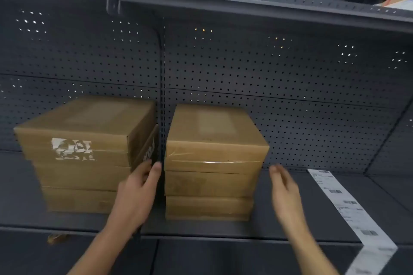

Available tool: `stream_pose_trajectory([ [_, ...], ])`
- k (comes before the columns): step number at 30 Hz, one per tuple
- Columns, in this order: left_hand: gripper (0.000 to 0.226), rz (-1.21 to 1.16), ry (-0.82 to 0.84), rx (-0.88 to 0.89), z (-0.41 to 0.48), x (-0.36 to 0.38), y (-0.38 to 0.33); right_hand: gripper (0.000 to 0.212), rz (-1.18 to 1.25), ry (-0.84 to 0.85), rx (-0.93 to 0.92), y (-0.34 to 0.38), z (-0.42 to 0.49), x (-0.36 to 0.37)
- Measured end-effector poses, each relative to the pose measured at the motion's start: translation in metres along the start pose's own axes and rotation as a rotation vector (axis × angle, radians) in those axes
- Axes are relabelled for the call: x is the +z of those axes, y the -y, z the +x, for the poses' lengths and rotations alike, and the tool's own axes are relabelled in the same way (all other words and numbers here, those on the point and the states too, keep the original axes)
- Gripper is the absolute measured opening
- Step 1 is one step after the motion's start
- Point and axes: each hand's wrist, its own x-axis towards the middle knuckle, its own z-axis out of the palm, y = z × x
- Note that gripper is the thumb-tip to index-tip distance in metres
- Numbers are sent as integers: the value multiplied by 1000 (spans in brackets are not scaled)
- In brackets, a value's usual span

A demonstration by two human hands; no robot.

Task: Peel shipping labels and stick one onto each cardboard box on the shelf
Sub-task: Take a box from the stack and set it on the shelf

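SHELF-LABELLING JOB, STACKS AWAITING LABELS: a person's left hand (pixel 138 190) and right hand (pixel 283 192) flank the right stack of boxes (pixel 212 183) on a dark metal shelf (pixel 317 190); both are released, fingers loose and grasping nothing, the left with its fingertips at the narrow gap toward the left stack of boxes (pixel 76 176), the right blurred and apart from the cardboard; the strip of shipping labels (pixel 348 207) lies flat on the shelf just outboard of the right hand, its near end drooping over the front edge, and no label is in either hand; the top carton between the hands shows a bare taped front, while the one beyond the left hand carries torn label scraps (pixel 72 148); by the look of it the strip is thin, limp paper on slick backing, light enough to slide when tugged, so it would want one hand pinning the liner while the other pinches a label corner; the boxes look stiff and squarely stacked, firm enough to press a label against.
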Motion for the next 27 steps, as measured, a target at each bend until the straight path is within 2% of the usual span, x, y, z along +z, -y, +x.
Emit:
stream_pose_trajectory([
  [3,71,-78,66,-1,25,10,-15,62,-4,108,-4,27,34,10],
  [7,71,-128,116,-57,50,26,-33,68,8,179,72,44,56,29],
  [13,42,-228,114,-48,66,36,-34,57,81,199,78,42,66,43],
  [19,38,-286,108,-66,62,36,-40,54,118,166,80,50,52,37],
  [20,42,-298,115,-59,60,37,-40,58,119,144,76,51,48,33],
  [22,64,-288,129,-35,55,39,-43,62,123,100,59,51,41,21],
  [25,80,-285,139,64,43,51,-49,46,155,2,25,52,30,-3],
  [27,73,-289,160,129,31,63,-59,23,159,-51,5,48,25,-25],
])
